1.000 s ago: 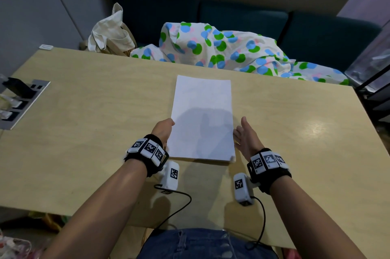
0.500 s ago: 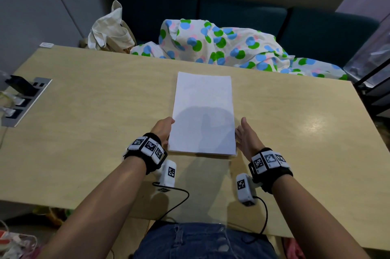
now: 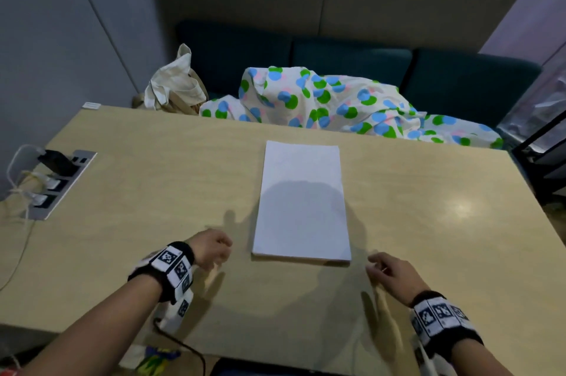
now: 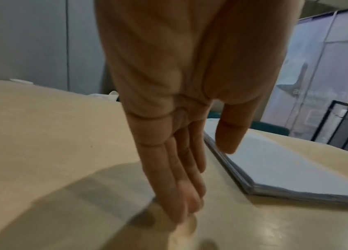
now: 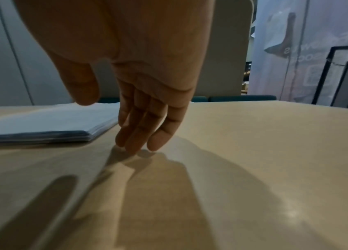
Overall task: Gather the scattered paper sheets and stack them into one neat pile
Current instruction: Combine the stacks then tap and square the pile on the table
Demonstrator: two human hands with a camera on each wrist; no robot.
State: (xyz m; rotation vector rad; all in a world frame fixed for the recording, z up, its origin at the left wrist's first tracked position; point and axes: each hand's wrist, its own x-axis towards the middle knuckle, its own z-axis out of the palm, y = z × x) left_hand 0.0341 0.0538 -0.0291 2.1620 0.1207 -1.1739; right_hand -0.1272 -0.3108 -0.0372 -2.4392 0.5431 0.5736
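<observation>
Our hands have come off the paper stack (image 3: 301,204), which lies squared mid-table (image 3: 153,222). Our left hand (image 3: 211,250) and right hand (image 3: 390,273) flank its near corners, apart from it, fingers relaxed, holding nothing.

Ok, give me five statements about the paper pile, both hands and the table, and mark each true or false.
1. The white paper sheets lie in one squared pile on the light wooden table. True.
2. The left hand grips the pile's near corner. False: it is beside the pile, holding nothing, fingers straight in the left wrist view.
3. The right hand is clear of the pile, to its right. True.
4. A loose sheet lies apart from the pile on the table. False: no stray sheet shows in any view.
5. The dotted white cloth covers part of the pile. False: it lies beyond the table's far edge.
</observation>
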